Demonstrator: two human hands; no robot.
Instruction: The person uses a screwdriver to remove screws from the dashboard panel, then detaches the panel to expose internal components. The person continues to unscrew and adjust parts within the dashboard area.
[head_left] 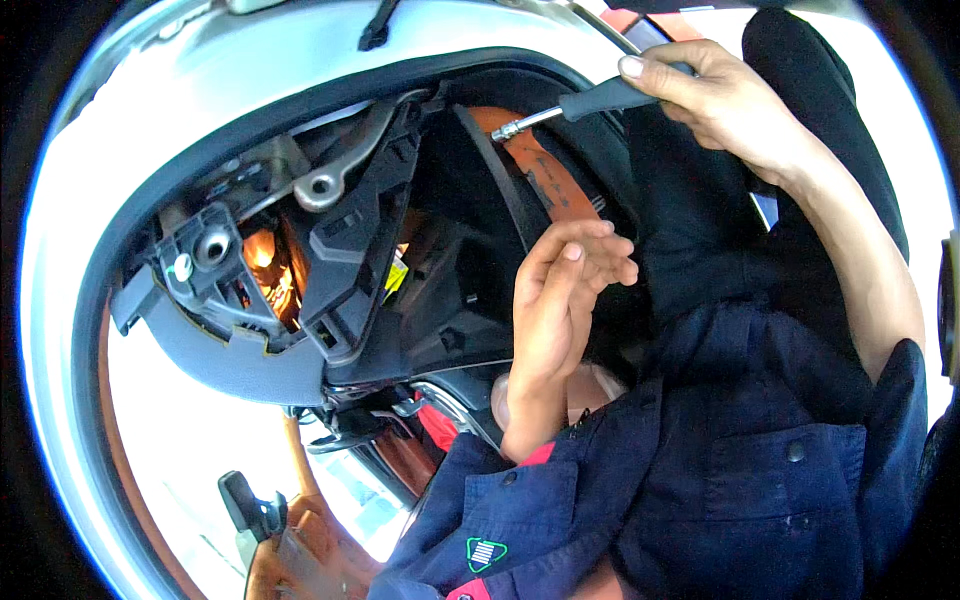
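Observation:
My right hand (700,100), at the upper right, grips the dark grey handle of a nut driver (612,97). Its metal shaft points left and ends in a small socket. That socket end lies over a reddish-brown painted strip, and I cannot tell whether they touch. Below it, my left hand (560,300) is raised with loosely curled, slightly parted fingers and holds nothing that I can see. To its left is an exposed black plastic frame (360,240) with a metal bracket (325,185) across its upper part.
A curved black rubber seal (330,75) borders the silver vehicle body around the opening. Inside the frame shows a lit, orange-glinting gap (270,270) and a yellow label (396,275). At the lower left is a brown seat (310,540) with a black part beside it. My dark-clad legs are at the right.

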